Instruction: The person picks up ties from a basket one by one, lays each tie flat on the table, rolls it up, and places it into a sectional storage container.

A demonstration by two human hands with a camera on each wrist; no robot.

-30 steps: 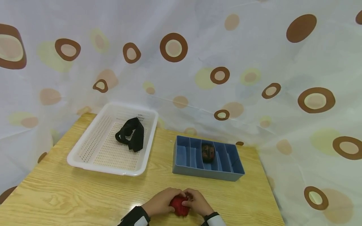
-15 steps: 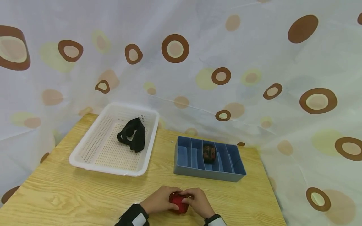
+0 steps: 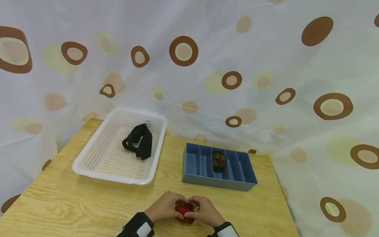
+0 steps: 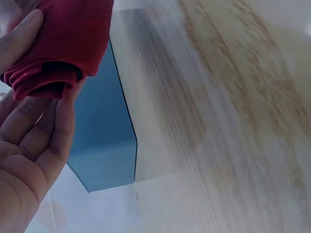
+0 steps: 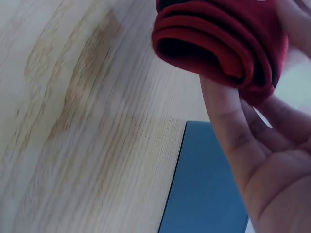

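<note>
A rolled-up red cloth (image 3: 184,208) is held between both hands near the front of the table. From its left side my left hand (image 3: 164,206) grips it, thumb toward me and fingers on the far side. My right hand (image 3: 206,211) grips the right side, its thumb lying across the near face. The left wrist view shows the red cloth (image 4: 73,36) over the left fingers, with folded layers at its end. In the right wrist view, the layered end of the red cloth (image 5: 214,46) rests against the right fingers. Fingertips are partly hidden behind the roll.
Behind the hands stands a blue divided box (image 3: 219,184), with a dark patterned roll (image 3: 219,161) in its middle compartment. A white perforated basket (image 3: 113,178) at the back left holds a black fabric strip (image 3: 144,144). A patterned curtain (image 3: 189,85) hangs behind the table.
Both hands have moved slightly away from the front edge with the red cloth between them. The right thumb has moved left across the roll. The box and basket contents look unchanged.
</note>
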